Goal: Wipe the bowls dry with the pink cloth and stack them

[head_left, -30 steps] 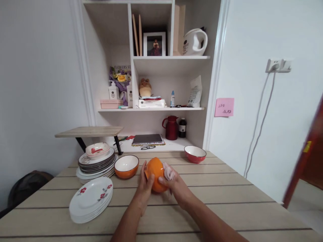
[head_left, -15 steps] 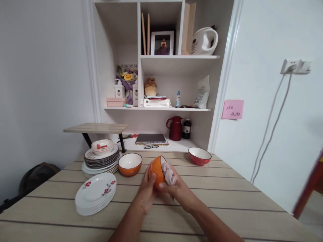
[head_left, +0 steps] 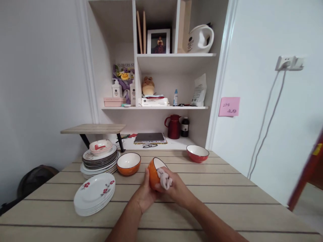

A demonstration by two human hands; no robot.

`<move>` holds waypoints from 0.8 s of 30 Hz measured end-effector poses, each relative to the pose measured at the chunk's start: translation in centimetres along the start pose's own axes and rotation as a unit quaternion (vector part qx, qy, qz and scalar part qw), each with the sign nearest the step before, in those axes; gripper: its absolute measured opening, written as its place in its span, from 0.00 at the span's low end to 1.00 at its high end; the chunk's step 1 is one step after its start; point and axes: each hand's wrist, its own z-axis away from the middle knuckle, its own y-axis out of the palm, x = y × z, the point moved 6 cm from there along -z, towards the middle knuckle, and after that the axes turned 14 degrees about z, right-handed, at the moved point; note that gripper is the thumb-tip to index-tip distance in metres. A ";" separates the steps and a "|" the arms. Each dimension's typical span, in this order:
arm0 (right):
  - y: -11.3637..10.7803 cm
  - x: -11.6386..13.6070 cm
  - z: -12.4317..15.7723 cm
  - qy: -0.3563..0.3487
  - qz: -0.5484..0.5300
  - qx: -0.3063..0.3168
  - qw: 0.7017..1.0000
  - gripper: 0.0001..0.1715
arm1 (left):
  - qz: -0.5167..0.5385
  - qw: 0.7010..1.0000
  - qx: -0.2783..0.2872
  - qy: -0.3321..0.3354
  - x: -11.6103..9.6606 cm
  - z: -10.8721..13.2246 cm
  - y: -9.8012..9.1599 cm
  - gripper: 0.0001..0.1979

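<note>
An orange bowl (head_left: 153, 174) with a white inside is tilted on its side above the table, between my hands. My left hand (head_left: 144, 194) grips its left and lower side, thumb up along the outer wall. In my right hand (head_left: 176, 188) is a crumpled pale pink cloth (head_left: 165, 178), pressed at the bowl's rim and inner wall; some fingers are hidden by the bowl and cloth. A second orange bowl (head_left: 129, 164) stands upright to the left. Farther off at the right sits a red bowl (head_left: 198, 154), also upright.
Flowered white plates (head_left: 94, 193) are stacked at the left front. Behind them rises a taller plate stack (head_left: 99, 164) topped by small dishes (head_left: 101, 147), beside a raised wooden stand (head_left: 93, 128). A red jug (head_left: 174, 127), laptop (head_left: 150, 137) and glasses (head_left: 150, 146) lie at the back.
The held bowl has turned so its opening faces more upward, and the cloth has shifted slightly lower with my right hand. The whole view has moved a little.
</note>
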 end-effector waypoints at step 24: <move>1.4 0.1 0.7 0.012 -0.082 0.033 0.996 0.27 | 0.067 0.995 -0.045 0.060 0.9 -0.2 -0.9 0.33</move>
